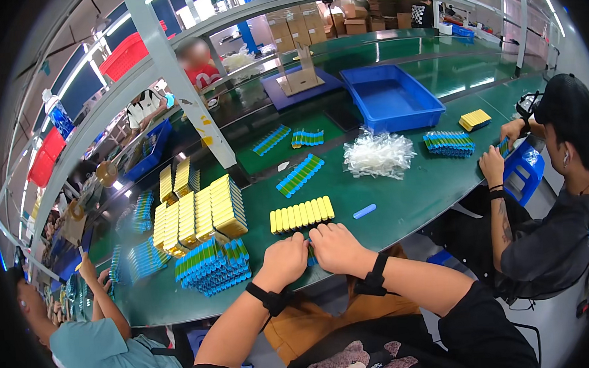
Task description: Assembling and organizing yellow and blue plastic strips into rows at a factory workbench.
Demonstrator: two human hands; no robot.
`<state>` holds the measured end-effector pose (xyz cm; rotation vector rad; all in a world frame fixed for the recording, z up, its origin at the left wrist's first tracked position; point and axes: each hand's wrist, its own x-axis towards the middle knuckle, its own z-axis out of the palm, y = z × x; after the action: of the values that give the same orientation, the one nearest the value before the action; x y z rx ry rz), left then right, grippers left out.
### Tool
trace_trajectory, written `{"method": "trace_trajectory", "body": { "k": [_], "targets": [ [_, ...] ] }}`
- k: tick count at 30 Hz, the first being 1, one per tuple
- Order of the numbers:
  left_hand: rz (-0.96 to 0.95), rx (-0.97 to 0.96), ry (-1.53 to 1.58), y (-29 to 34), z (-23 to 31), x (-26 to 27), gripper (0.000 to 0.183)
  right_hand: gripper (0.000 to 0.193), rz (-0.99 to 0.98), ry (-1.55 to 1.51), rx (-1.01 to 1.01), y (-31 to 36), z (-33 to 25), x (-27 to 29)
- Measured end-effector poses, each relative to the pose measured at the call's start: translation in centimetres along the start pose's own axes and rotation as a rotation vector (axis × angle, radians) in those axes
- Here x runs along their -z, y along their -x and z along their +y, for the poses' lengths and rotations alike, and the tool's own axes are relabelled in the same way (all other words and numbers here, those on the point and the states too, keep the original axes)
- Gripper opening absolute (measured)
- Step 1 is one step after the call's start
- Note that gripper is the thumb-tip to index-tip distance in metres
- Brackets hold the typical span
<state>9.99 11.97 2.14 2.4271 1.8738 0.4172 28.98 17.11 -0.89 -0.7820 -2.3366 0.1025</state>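
Observation:
Both hands are closed together at the near edge of the green table. My left hand [286, 259] and my right hand [338, 247] grip the two sides of a blue-and-green battery pack [311, 255], which the fingers mostly hide. Just beyond them lies a row of yellow cylindrical cells [302, 215]. A flat blue strip [364, 211] rests to its right. Farther back are loose blue-and-green packs [300, 176]. On the left, a layered stack of blue-and-green packs [212, 265] stands in front of tall stacks of yellow packs [199, 212].
A heap of clear plastic pieces [378, 155] lies before a blue bin [430, 112]. A metal post [194, 102] rises at the table's back left. Co-workers sit close by: one in black [551, 244] at right, one in teal [107, 354] at left.

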Motion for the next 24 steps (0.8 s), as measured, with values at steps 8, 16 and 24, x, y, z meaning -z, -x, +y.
{"method": "trace_trajectory", "body": {
  "k": [8, 16, 24],
  "targets": [
    [0.158, -0.029, -0.006, 2.8, 1.6, -0.8, 0.017, 0.011, 0.008, -0.013, 0.033, 1.0, -1.5, 1.5],
    [0.125, -0.021, 0.038, 5.4, 4.0, -0.5, 0.02, 0.016, -0.032, -0.006, 0.049, 4.0, -2.7, 2.3],
    [0.222, -0.041, -0.042, 11.2, 4.7, -1.8, 0.077, 0.067, -0.104, -0.015, 0.072, 7.6, -3.8, 5.1]
  ]
}}
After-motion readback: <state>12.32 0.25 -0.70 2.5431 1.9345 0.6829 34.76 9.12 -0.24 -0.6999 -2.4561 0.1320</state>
